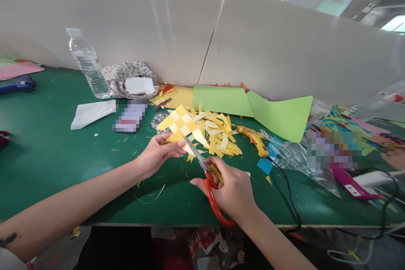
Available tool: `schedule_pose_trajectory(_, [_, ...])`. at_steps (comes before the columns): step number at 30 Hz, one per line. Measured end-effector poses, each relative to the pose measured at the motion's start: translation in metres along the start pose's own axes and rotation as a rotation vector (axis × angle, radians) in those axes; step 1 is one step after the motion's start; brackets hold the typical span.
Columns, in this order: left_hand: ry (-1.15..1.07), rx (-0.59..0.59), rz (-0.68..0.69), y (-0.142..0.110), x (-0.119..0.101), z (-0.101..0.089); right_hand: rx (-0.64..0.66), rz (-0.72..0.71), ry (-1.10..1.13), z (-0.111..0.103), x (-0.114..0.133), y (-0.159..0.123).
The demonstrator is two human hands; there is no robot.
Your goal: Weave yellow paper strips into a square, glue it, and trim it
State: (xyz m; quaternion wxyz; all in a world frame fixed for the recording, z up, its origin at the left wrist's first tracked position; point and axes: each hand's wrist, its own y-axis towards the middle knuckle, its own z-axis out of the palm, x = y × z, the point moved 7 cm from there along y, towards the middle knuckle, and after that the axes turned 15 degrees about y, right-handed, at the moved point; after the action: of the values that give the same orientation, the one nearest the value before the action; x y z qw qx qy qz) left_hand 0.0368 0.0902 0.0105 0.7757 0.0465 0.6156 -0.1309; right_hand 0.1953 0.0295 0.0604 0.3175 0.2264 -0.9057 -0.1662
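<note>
My left hand (163, 152) pinches a woven paper piece (182, 123) of yellow and cream strips, with loose strip ends fanning out from its checkered middle. Red-handled scissors (202, 164) are in my right hand (232, 185), fingers through the loops. Their blades point up and left and meet the lower edge of the weave, close to my left fingertips. Whether the blades are apart is hard to make out. Behind and to the right of the weave lies a heap of cut yellow and cream paper strips (224, 135).
A yellow glue gun (255, 139) with a black cord lies right of the heap. Green paper sheets (278, 114) lean along the partition. Further left stand a water bottle (90, 65) and a patterned cloth bag (131, 74). Another person's hand (394, 158) shows at far right.
</note>
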Motion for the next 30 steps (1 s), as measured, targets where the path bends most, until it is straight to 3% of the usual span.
schedule_pose_trajectory(8, [0.035, 0.029, -0.034, 0.000, 0.003, 0.002, 0.061, 0.054, 0.002, 0.004, -0.001, 0.007])
schedule_pose_trajectory(30, [-0.025, -0.009, -0.042, 0.005, -0.001, -0.005, 0.048, -0.042, -0.008, 0.009, -0.003, 0.025])
